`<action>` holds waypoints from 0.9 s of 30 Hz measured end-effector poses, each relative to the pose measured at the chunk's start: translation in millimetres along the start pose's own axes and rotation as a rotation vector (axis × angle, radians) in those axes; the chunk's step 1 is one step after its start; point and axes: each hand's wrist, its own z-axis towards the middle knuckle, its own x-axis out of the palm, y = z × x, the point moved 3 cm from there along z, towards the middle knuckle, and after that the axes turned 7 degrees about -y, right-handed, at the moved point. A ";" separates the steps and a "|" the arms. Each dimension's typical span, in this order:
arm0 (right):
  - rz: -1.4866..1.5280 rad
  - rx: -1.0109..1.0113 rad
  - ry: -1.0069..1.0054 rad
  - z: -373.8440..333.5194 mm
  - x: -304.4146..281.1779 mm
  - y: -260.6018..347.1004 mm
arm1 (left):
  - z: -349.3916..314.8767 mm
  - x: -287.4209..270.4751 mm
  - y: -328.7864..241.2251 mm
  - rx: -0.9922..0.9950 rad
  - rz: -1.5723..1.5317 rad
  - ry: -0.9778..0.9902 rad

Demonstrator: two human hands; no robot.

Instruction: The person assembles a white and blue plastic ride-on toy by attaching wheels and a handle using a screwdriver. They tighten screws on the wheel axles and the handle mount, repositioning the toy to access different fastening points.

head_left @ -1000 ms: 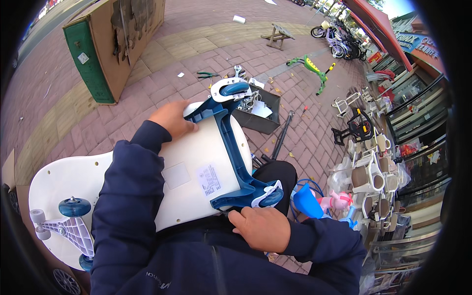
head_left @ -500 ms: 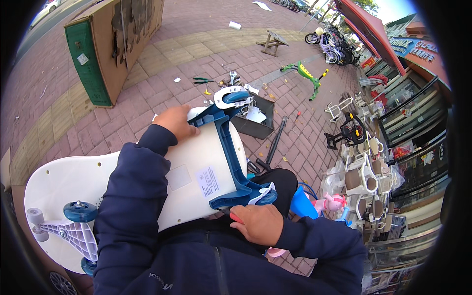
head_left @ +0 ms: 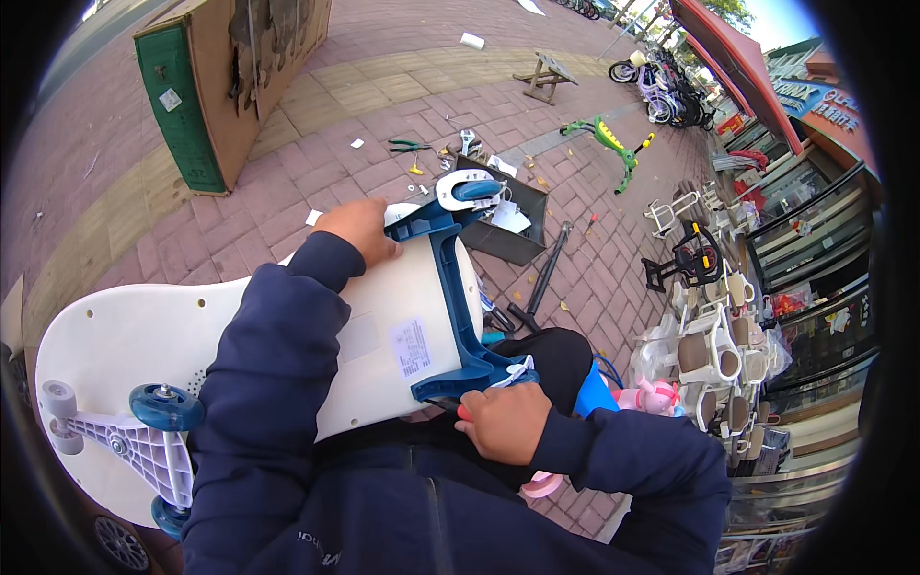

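A white ride-on swing car [head_left: 115, 355] lies upside down across my lap, a printed label on its underside. Its dark blue wheel bracket [head_left: 455, 297] spans one end, with a blue wheel [head_left: 474, 190] at the far tip. A light purple wheel arm [head_left: 139, 446] with blue and grey wheels sits at the other end. My left hand [head_left: 362, 235] is closed over the far edge of the body, beside the bracket. Closed around a red-handled screwdriver [head_left: 464, 413], my right hand [head_left: 508, 424] is at the bracket's near end; the fingers hide most of the handle, and the tip is not clearly visible.
Beyond the bracket, a grey toolbox [head_left: 522, 235] holds tools and papers, with pliers [head_left: 409, 146] nearby. A black bar [head_left: 548, 273] lies on the paving. Far left stands a large cardboard box [head_left: 206, 96]. White child seats [head_left: 709, 345] pile up on the right, near a green scooter [head_left: 613, 149].
The view has shifted slightly. My left hand still grips the car's edge. My right hand and the screwdriver have moved a little against the bracket's near end.
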 end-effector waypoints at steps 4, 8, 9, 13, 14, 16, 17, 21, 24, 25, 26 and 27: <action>0.099 0.096 0.035 -2.8 5.7 -3.0 | 0.0 1.7 -1.7 -0.010 0.019 -0.007; 0.131 0.179 0.070 1.7 8.5 -6.2 | 3.9 4.0 -0.3 0.002 0.034 -0.008; 0.138 0.197 0.068 3.7 6.6 -5.4 | 4.6 4.5 -0.7 0.007 0.042 -0.008; 0.033 0.147 0.112 6.0 -22.8 3.6 | 5.7 4.3 -3.6 -0.018 0.084 0.017; 0.018 0.089 0.078 4.0 -37.0 6.2 | 3.7 5.0 -5.6 -0.009 0.091 0.003; -0.047 0.042 0.088 -10.2 -69.4 5.9 | 0.8 6.4 -8.6 0.004 0.083 -0.001; -0.084 0.066 0.120 -20.0 -85.8 2.1 | -1.2 7.2 -10.3 0.014 0.064 -0.003; 0.304 -0.011 -0.128 -17.7 -122.6 -27.2 | -7.6 11.9 -18.6 0.042 0.004 -0.031; 0.583 0.165 -0.100 -4.6 -104.5 -61.7 | -11.8 16.7 -30.4 0.060 0.014 -0.042; 0.614 0.162 -0.191 -1.3 -92.9 -67.6 | -15.3 19.4 -34.6 0.073 0.017 -0.036; 0.675 0.243 -0.244 -2.8 -76.4 -72.0 | -22.8 22.2 -38.7 0.092 0.021 -0.050; 0.832 0.254 -0.231 -1.6 -60.4 -73.9 | -31.0 22.6 -41.3 0.164 0.056 -0.116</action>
